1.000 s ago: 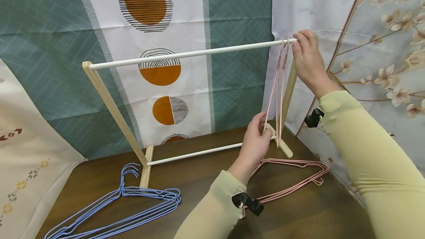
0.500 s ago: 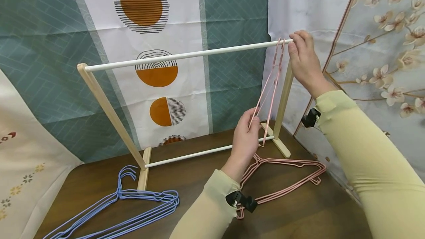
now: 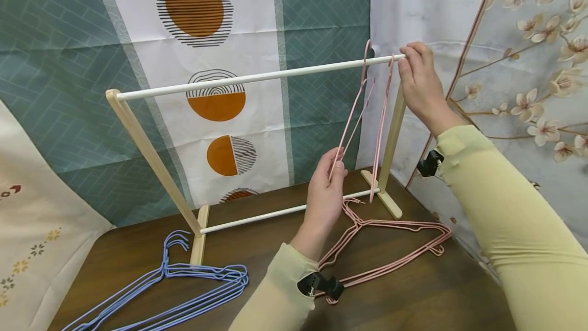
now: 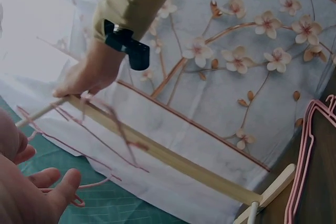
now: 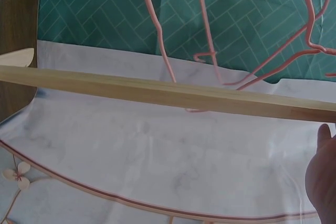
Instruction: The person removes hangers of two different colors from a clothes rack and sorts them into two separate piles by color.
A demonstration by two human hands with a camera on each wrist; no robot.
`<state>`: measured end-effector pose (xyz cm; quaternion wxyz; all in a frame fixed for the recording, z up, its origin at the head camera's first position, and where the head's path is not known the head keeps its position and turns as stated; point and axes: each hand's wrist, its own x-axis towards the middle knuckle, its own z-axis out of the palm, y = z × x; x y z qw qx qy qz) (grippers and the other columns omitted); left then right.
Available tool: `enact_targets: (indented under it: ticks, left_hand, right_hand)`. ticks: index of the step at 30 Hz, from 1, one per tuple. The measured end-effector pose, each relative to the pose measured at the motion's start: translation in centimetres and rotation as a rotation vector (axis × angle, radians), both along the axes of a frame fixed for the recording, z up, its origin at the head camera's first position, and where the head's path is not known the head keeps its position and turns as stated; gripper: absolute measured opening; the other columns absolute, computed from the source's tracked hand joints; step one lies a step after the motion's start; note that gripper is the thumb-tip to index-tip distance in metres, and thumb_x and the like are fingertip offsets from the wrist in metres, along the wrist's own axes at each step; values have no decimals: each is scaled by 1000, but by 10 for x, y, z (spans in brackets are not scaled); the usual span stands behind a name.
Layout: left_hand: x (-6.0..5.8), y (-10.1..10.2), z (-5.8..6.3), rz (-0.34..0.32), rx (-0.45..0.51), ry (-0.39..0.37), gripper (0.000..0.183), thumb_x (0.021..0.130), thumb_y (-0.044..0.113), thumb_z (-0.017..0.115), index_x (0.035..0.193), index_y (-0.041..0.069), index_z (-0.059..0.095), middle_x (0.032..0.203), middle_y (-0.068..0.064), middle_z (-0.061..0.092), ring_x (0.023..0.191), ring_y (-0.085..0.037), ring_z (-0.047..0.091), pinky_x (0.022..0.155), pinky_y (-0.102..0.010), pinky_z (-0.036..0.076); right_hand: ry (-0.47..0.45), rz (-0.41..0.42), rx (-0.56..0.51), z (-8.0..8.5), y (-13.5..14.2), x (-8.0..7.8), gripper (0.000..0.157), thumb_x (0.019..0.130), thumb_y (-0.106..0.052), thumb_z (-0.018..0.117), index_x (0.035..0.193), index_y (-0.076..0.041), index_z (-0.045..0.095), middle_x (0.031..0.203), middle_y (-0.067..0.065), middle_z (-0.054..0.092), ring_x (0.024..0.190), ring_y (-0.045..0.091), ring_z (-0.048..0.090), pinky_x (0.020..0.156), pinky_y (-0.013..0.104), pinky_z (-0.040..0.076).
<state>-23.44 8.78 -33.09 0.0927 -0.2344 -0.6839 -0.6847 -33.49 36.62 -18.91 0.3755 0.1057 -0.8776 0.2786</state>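
Observation:
My left hand [image 3: 323, 193] pinches the lower end of a pink wire hanger [image 3: 351, 116] between thumb and fingers. This hanger tilts up to the right, and the top of its hook stands above the white rod [image 3: 275, 74] of a small clothes rack. Whether the hook still touches the rod I cannot tell. Another pink hanger [image 3: 380, 132] hangs edge-on near the rod's right end. There my right hand [image 3: 423, 83] grips the rack's top corner, fingers curled over it. In the right wrist view the rack's wooden post [image 5: 157, 92] crosses in front of pink hanger wires.
Several blue hangers [image 3: 202, 269] lie stacked on the brown table [image 3: 271, 249], front left. More pink hangers [image 3: 356, 223] lie below my left hand, partly behind its forearm. The rack's left post [image 3: 156, 160] and low white bar [image 3: 257, 217] stand behind. Patterned cloths surround the table.
My left hand has moved left, drawing one pink hanger away from the other. Its hook has risen above the rod. The right hand keeps its grip on the rack.

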Motion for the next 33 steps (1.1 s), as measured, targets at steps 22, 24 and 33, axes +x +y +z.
enact_targets:
  ticks: [22,24,33]
  left_hand:
    - [40,-80,-14,-29,65,24,36,120,21,51,153,12,62,152,-8,66,120,-27,75,114,-44,53]
    - [45,-87,-17,-39,71,13,37,119,20,52,154,11,61,152,-9,66,119,-28,75,113,-42,54]
    - [56,-117,-34,-53,88,-57,33,119,12,51,149,7,63,142,-17,69,129,-32,70,102,-39,61]
  right_hand:
    - [28,1,-4,2,-2,-1,54,122,-31,31,164,1,42,171,16,26,144,41,43,114,62,38]
    - [22,-5,-10,3,-2,-1,54,122,-32,31,164,1,42,171,15,26,144,41,43,114,63,38]
    - [6,13,-4,2,0,2,55,122,-32,31,164,2,42,171,17,26,141,41,42,114,61,36]
